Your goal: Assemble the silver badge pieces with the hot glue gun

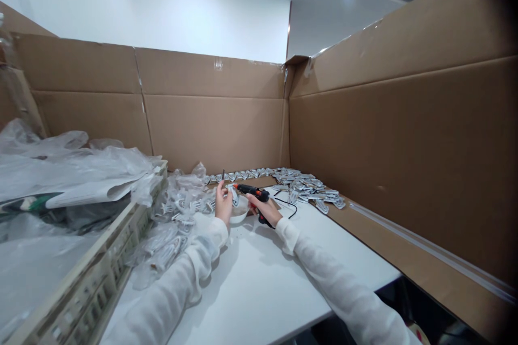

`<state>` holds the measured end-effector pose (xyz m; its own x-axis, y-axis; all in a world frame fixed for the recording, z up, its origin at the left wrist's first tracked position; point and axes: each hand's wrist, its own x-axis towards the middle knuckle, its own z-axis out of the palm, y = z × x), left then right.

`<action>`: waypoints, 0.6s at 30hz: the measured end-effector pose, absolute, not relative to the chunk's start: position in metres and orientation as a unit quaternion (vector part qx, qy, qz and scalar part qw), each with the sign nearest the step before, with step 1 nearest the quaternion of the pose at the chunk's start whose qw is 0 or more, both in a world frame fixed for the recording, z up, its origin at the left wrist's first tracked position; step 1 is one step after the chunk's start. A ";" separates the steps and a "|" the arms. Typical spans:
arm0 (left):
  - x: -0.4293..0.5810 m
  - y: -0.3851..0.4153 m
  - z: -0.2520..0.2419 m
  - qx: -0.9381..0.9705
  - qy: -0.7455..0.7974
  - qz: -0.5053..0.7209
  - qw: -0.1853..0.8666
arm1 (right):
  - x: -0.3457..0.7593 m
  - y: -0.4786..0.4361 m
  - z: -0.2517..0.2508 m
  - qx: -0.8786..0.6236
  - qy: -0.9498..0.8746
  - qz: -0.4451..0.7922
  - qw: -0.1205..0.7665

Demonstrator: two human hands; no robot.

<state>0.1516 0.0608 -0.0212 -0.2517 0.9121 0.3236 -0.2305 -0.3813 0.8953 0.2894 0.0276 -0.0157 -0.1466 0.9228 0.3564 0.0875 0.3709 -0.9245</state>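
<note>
My right hand [265,210] is wrapped round the grip of a black and orange hot glue gun [256,192]. Its nozzle points left, close to a small white and grey plastic part [234,197] pinched in my left hand [222,206]. A thin dark stick rises above the left fingertips; I cannot tell whether it belongs to the part. Beneath the hands, partly hidden, sits a white round bowl-like thing [239,219]. A black cord [289,205] curves off behind the gun.
Similar plastic parts [307,188] lie heaped at the back right, with a row of them [243,174] along the back. Bagged parts [170,242] lie left, beside a plastic crate [117,253]. Cardboard walls [214,124] enclose the white table [251,291].
</note>
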 end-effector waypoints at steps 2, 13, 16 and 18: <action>0.152 0.061 -0.021 0.456 0.373 0.697 0.410 | 0.289 0.027 -0.014 -0.405 -0.634 0.397 0.525; 0.153 0.059 -0.022 0.473 0.366 0.688 0.410 | 0.292 0.033 -0.018 -0.433 -0.601 0.420 0.525; 0.153 0.059 -0.023 0.471 0.362 0.691 0.411 | 0.292 0.034 -0.019 -0.440 -0.604 0.410 0.523; 0.153 0.059 -0.023 0.471 0.361 0.692 0.410 | 0.292 0.034 -0.018 -0.443 -0.602 0.408 0.524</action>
